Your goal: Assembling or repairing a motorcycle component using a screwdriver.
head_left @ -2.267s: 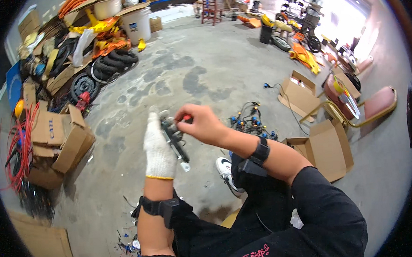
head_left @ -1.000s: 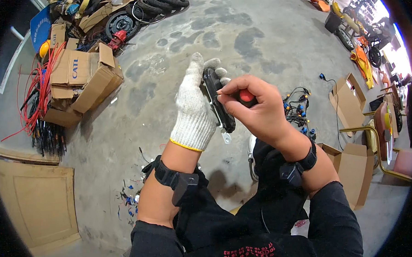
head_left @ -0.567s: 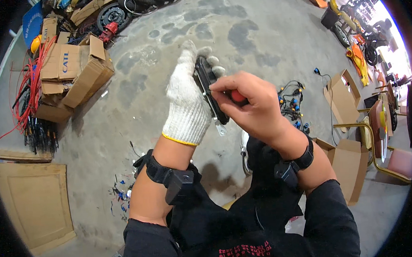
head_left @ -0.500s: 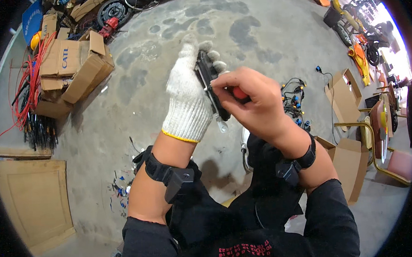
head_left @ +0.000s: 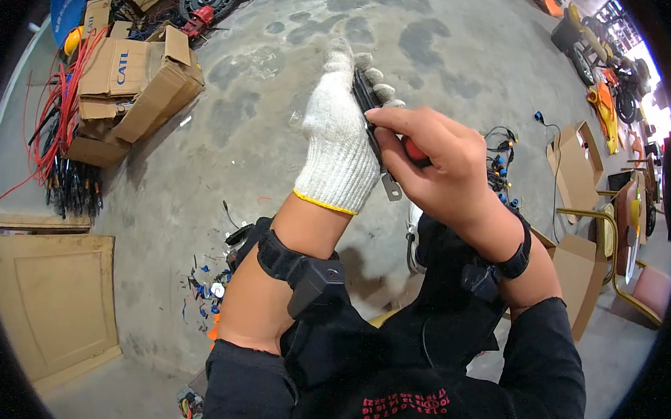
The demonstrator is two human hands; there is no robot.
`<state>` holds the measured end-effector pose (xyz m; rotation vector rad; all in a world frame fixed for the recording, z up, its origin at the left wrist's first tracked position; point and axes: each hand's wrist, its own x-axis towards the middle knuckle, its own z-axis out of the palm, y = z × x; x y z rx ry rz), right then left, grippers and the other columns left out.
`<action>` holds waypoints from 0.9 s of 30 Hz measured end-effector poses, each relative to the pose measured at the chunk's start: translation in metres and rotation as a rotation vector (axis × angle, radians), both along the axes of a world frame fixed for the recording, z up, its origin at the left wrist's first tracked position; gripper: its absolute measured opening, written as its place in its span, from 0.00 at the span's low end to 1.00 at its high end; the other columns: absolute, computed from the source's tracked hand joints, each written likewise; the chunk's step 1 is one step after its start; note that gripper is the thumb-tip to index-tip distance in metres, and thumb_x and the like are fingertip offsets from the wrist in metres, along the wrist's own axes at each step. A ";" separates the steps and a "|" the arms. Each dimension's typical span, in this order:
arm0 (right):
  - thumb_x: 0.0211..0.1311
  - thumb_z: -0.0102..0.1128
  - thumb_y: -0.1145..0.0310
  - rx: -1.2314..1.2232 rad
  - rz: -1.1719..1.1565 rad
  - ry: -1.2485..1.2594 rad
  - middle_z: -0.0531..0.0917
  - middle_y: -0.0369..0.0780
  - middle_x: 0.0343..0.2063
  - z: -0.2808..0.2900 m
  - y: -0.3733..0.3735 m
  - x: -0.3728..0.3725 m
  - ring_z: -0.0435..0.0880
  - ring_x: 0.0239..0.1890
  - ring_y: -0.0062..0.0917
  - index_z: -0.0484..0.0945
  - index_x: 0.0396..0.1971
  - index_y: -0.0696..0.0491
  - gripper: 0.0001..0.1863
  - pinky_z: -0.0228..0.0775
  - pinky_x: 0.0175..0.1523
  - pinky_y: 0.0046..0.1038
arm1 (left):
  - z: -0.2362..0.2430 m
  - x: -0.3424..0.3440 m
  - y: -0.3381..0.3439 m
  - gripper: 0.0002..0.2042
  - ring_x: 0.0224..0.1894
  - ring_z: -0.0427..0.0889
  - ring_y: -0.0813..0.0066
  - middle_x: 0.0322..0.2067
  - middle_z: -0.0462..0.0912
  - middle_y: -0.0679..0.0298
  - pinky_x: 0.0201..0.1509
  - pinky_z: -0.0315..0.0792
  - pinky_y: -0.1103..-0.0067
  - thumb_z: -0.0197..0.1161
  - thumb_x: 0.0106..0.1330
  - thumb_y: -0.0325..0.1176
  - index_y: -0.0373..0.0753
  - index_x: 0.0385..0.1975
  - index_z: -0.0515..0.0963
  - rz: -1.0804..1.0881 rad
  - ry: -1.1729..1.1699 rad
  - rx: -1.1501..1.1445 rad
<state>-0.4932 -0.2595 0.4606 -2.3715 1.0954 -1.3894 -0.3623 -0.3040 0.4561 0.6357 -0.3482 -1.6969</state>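
My left hand [head_left: 337,131], in a white knit glove with a yellow cuff, is wrapped round a long black part [head_left: 364,96]. A flat metal tab with a hole [head_left: 391,187] sticks out of the part's near end. My bare right hand [head_left: 453,163] is closed round a tool with a red-and-black handle [head_left: 415,151]; only the handle's end shows, its shaft is hidden. The right thumb and forefinger pinch together at the black part's right side. Whatever lies between those fingertips is too small to make out.
Cardboard boxes [head_left: 132,87] and a bundle of red cables [head_left: 50,95] stand at the left, above a beige cabinet panel [head_left: 51,297]. Connectors with wires [head_left: 500,161] lie on the floor to the right. Further right are opened cartons [head_left: 577,262] and a chair [head_left: 644,289].
The whole view has shifted, so the surroundings sit further right. Both hands have moved slightly right with the black part, and its metal tab shows more of its flat face. Both grips are kept.
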 end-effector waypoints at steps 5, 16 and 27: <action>0.50 0.64 0.78 -0.035 0.023 0.147 0.81 0.40 0.25 0.005 0.001 0.007 0.82 0.24 0.32 0.80 0.44 0.51 0.18 0.74 0.29 0.31 | -0.001 0.000 -0.006 0.21 0.26 0.76 0.67 0.28 0.77 0.62 0.32 0.77 0.70 0.46 0.74 0.52 0.37 0.40 0.73 0.125 -0.080 0.100; 0.54 0.65 0.75 0.204 0.096 -0.113 0.85 0.41 0.33 0.004 0.006 -0.002 0.79 0.23 0.22 0.82 0.45 0.53 0.16 0.73 0.30 0.23 | -0.003 0.006 0.001 0.19 0.24 0.77 0.69 0.25 0.77 0.63 0.30 0.75 0.74 0.50 0.73 0.52 0.40 0.35 0.73 0.107 -0.016 -0.001; 0.71 0.53 0.62 0.659 0.274 -1.697 0.69 0.32 0.26 0.009 -0.056 -0.069 0.69 0.28 0.19 0.67 0.33 0.52 0.10 0.67 0.33 0.24 | 0.000 0.007 0.001 0.21 0.26 0.76 0.70 0.27 0.77 0.63 0.31 0.75 0.73 0.51 0.72 0.53 0.38 0.37 0.74 0.063 0.120 0.089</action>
